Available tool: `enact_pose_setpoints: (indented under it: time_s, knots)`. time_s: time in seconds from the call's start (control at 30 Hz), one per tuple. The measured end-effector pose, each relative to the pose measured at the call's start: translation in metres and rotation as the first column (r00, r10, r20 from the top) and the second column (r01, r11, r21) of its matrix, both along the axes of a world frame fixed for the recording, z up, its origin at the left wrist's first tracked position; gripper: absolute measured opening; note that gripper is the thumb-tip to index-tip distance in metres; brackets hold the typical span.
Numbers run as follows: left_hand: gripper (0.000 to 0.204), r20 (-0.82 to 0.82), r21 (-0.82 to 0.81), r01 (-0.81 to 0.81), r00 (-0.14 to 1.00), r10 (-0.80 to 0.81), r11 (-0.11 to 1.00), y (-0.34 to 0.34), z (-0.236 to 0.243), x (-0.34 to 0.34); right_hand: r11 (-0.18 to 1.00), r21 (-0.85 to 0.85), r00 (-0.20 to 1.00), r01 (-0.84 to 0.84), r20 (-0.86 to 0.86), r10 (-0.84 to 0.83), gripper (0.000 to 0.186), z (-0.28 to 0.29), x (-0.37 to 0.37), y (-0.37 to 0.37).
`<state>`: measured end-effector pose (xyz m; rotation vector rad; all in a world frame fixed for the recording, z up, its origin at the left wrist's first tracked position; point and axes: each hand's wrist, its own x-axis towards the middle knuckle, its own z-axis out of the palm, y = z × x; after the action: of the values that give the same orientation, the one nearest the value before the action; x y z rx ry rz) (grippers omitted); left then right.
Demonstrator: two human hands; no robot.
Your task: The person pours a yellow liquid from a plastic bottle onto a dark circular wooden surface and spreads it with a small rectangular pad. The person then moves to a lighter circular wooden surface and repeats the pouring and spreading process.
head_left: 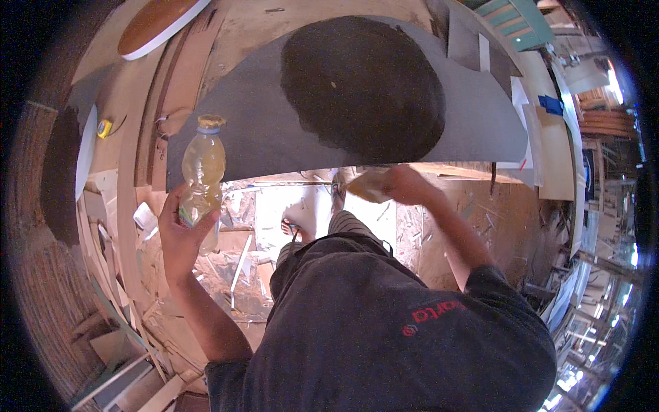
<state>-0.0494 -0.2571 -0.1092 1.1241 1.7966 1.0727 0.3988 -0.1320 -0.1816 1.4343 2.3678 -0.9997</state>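
Note:
My left hand [187, 237] is wrapped round the lower part of a clear plastic bottle [204, 159]. Pale yellow liquid shows inside it, and its neck has a blue ring under a yellowish crusted top. The bottle stands upright in my grip, over the left end of a grey board [240, 103] with a curved far edge. A large dark patch [364, 86], apparently wet, covers the board's middle. Just off the board's near edge, my right hand [408, 185] grips a flat yellowish piece [368, 185]; blur hides exactly what it is.
A yellow tape measure [104, 128] lies on the left. Beyond it at the top left is a rounded brown panel [161, 24] with a white edge. Wood offcuts [147, 384] pile up at the lower left. A blue item [550, 105] and pale sheets sit at the right.

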Motion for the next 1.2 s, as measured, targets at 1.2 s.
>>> enact_pose_setpoints:
  time_s: [1.2]
  knots:
    - [0.07,-0.275,-0.105,-0.277,0.931,0.24,0.955,0.035,0.016,0.075,0.774,0.621,0.962,-0.125,0.267,-0.058,0.029,-0.036,0.039,0.42]
